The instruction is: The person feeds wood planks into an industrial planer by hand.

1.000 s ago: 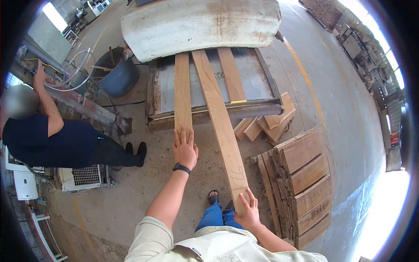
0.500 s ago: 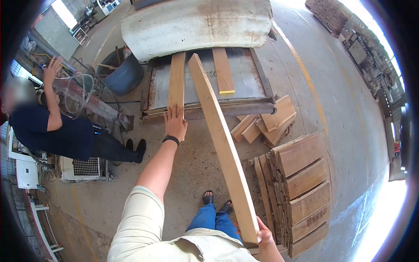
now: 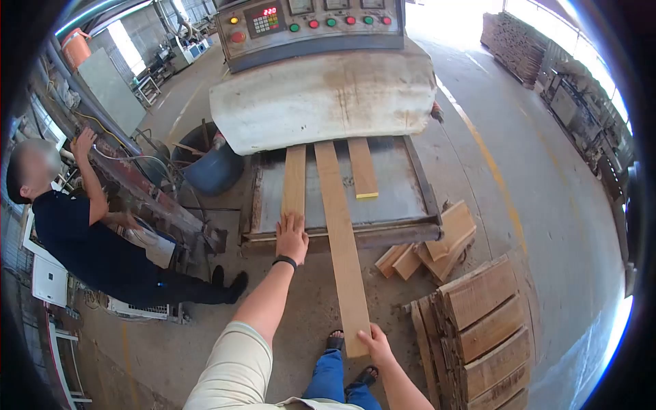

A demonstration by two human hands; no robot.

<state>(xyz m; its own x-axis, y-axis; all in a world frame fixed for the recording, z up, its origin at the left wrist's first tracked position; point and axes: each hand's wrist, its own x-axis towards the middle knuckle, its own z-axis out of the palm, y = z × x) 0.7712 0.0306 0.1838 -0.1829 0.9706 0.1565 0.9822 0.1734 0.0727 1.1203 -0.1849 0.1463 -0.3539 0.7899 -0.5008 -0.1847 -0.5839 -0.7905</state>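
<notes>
Left hand (image 3: 292,239): mine, arm outstretched, open palm-down on left board (image 3: 294,181), near front edge of bed (image 3: 396,171); right hand (image 3: 377,344): mine, clasping long board (image 3: 343,253), which overhangs that edge

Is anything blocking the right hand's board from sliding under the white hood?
Nothing visible: the middle board reaches the hood; the left board and right board lie beside it. Underneath is hidden.
</notes>
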